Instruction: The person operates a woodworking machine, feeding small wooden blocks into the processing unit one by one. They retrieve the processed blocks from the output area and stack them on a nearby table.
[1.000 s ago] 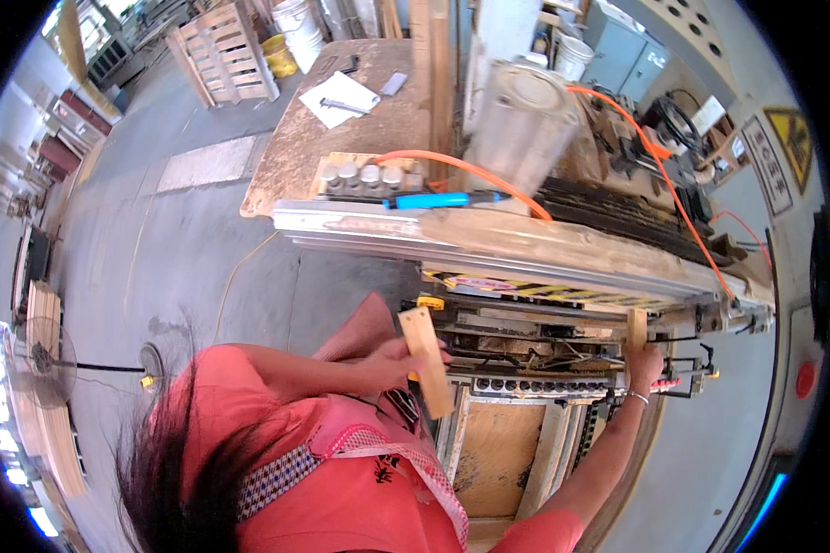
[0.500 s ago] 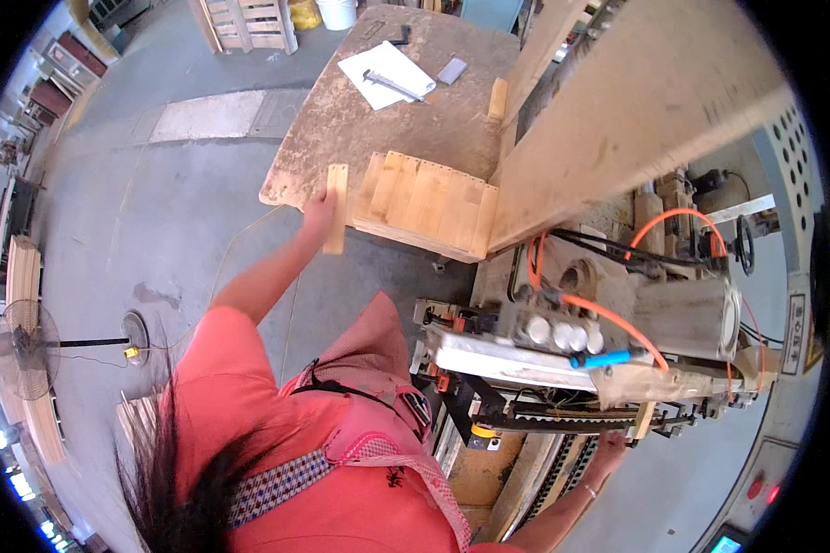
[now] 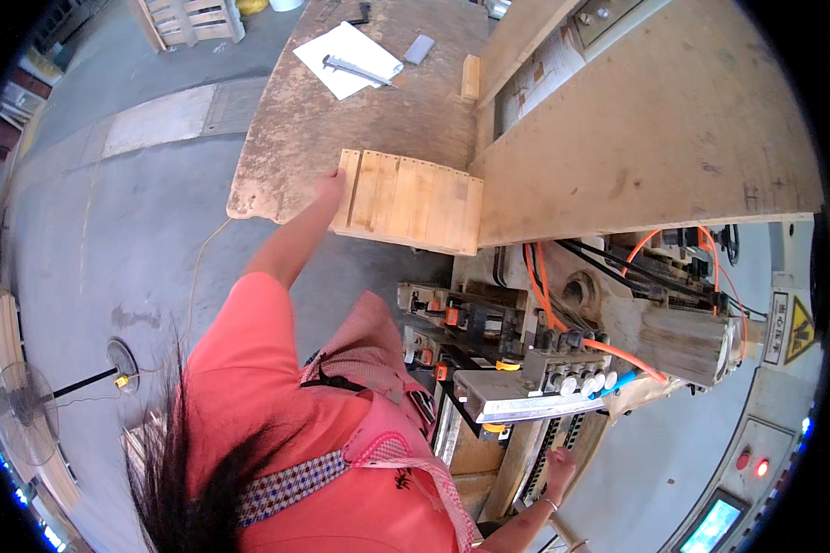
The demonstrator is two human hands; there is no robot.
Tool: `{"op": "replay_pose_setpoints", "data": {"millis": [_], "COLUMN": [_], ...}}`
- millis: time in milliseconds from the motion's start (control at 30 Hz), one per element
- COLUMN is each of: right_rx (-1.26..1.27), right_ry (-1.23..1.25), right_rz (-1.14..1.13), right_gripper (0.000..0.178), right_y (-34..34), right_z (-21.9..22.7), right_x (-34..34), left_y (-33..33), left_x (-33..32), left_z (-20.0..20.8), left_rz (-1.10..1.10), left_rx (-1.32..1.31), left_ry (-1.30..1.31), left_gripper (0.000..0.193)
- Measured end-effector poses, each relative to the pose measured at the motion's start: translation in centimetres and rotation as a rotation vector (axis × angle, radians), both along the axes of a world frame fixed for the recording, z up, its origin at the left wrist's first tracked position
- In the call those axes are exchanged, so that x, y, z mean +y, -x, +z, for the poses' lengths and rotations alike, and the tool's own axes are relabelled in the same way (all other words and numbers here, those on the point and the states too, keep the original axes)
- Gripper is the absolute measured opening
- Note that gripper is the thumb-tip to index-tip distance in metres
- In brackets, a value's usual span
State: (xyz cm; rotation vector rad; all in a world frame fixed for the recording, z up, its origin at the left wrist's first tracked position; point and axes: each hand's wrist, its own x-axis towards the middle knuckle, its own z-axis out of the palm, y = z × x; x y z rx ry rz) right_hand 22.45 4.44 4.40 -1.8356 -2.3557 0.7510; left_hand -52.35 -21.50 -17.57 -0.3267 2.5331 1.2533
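Our left hand holds a slat, upper centre; our right hand's fingers we cannot tell; yellow warning label, right edge

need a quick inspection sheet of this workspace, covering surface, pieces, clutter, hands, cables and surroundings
Surface: wooden tabletop, worn and stained.
Pieces: row of wooden strips side by side at the near edge, small dark holes along their far ends.
Clutter: white paper with a caliper on it; grey block beside.
Hands: left hand at the row's left end strip, grip firmness unclear; right hand low beside the machine, nothing visible in its grip.
Cables: orange hoses and black cables at the machine; thin cord on the floor.
Surroundings: pedestal fan, slatted pallet, lit control screen.
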Motion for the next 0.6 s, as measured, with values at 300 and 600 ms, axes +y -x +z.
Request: {"op": "replay_pose_setpoints", "data": {"millis": [300, 600], "right_rx": [-0.182, -0.124], "right_ry": [-0.029, -0.304], "right_rz": [0.015, 0.092], "right_gripper": [0.023, 0.021], "right_y": [-1.6, 0.5], "right_z": [-1.0, 2.9], "right_x": [-1.1, 2.5], "left_y": [2.2, 0.4], "left_x": [0.7, -0.3], "left_z": [-3.5, -2.4], "left_rz": [-0.117, -0.081], "left_rx": [0.056, 0.214], "left_ry": [0.063, -0.059], "left_gripper": [0.037, 0.041]}}
